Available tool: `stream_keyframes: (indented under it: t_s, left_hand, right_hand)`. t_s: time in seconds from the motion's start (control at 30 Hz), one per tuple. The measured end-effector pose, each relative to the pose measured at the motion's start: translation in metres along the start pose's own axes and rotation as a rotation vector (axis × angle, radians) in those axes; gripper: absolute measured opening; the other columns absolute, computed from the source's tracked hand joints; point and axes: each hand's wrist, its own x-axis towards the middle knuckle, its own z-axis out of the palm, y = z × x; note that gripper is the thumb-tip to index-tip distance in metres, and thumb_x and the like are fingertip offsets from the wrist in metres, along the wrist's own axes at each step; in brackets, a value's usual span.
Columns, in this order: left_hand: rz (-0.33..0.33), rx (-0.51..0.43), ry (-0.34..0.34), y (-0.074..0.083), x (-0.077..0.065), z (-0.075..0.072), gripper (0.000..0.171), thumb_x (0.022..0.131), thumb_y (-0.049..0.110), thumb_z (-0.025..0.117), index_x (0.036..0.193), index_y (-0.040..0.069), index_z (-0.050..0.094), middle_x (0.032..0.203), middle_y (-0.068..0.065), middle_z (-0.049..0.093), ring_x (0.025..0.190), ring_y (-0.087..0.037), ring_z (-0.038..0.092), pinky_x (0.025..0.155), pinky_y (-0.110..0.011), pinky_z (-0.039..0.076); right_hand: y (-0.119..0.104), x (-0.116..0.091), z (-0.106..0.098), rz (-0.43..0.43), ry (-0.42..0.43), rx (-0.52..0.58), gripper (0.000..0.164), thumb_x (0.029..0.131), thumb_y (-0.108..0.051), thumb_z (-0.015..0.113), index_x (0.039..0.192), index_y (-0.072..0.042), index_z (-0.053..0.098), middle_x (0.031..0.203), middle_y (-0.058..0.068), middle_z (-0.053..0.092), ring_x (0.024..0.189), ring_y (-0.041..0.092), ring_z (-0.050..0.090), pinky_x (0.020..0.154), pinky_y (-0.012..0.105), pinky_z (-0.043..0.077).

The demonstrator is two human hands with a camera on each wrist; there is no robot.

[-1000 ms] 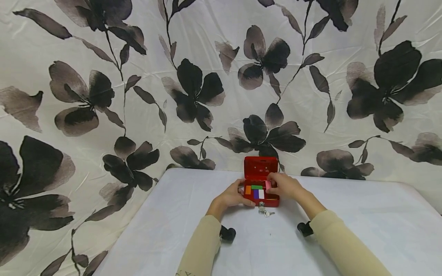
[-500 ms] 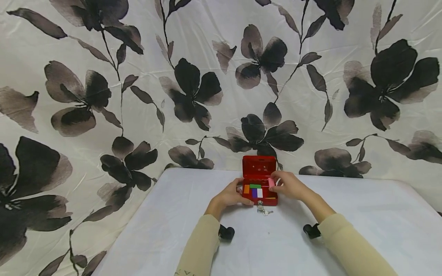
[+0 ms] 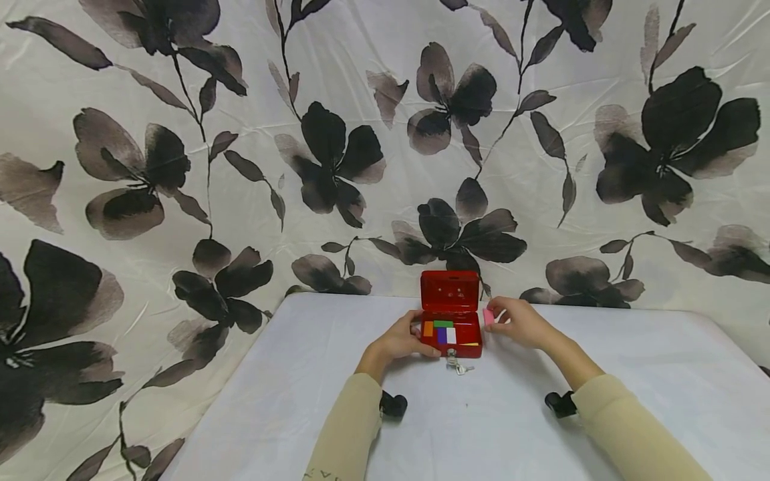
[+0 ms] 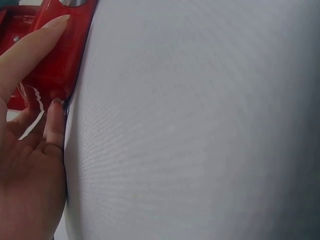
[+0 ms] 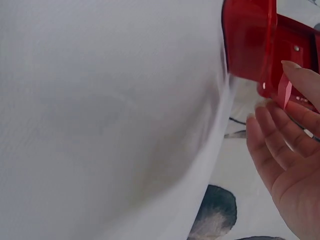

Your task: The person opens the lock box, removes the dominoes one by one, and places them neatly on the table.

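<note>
A small red metal cash box stands on the table, its lid raised. My left hand holds the box's left side. In the left wrist view its thumb lies along the red wall, with the fingers around the corner. My right hand pinches a pink block just outside the box's right side. Thumb and fingertips meet on that pink block in the right wrist view. Inside the box lie an orange block, a green block, a purple block, a white block and a yellow piece.
Keys hang from the lock at the box's front and rest on the white tabletop. Behind the table hangs a floral cloth. The raised lid stands close to this cloth. Black wrist cameras are strapped to both sleeves.
My right hand has lifted the pink block out of the box and carried it right, past the side wall. The left hand keeps its hold on the box.
</note>
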Motion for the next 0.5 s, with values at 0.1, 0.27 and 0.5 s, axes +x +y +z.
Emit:
stream_keyframes:
  t_s: [0.1, 0.27, 0.5]
  left_hand:
    - [-0.002, 0.004, 0.004, 0.001, -0.001, 0.000, 0.097, 0.076, 0.020, 0.092, 0.155, 0.013, 0.036, 0.122, -0.009, 0.055, 0.123, -0.027, 0.047, 0.106, -0.050, 0.049]
    - [0.004, 0.006, 0.007, 0.002, -0.002, 0.000, 0.097, 0.076, 0.019, 0.092, 0.155, 0.013, 0.036, 0.123, -0.009, 0.055, 0.123, -0.028, 0.047, 0.106, -0.051, 0.049]
    - [0.012, 0.000, 0.005, 0.001, -0.002, 0.001, 0.096, 0.077, 0.019, 0.091, 0.155, 0.013, 0.036, 0.123, -0.009, 0.054, 0.123, -0.027, 0.047, 0.107, -0.050, 0.049]
  right_hand:
    - [0.004, -0.001, -0.001, 0.004, 0.002, -0.008, 0.034, 0.088, -0.011, 0.080, 0.113, 0.005, 0.064, 0.097, 0.011, 0.068, 0.087, 0.026, 0.064, 0.075, 0.037, 0.056]
    - [0.011, -0.002, -0.001, -0.012, 0.009, -0.040, 0.033, 0.087, -0.009, 0.080, 0.111, 0.007, 0.063, 0.092, 0.011, 0.067, 0.084, 0.025, 0.064, 0.076, 0.039, 0.056]
    - [0.021, -0.002, 0.001, 0.052, -0.023, -0.024, 0.034, 0.087, -0.010, 0.081, 0.112, 0.006, 0.063, 0.094, 0.013, 0.067, 0.082, 0.023, 0.063, 0.076, 0.039, 0.058]
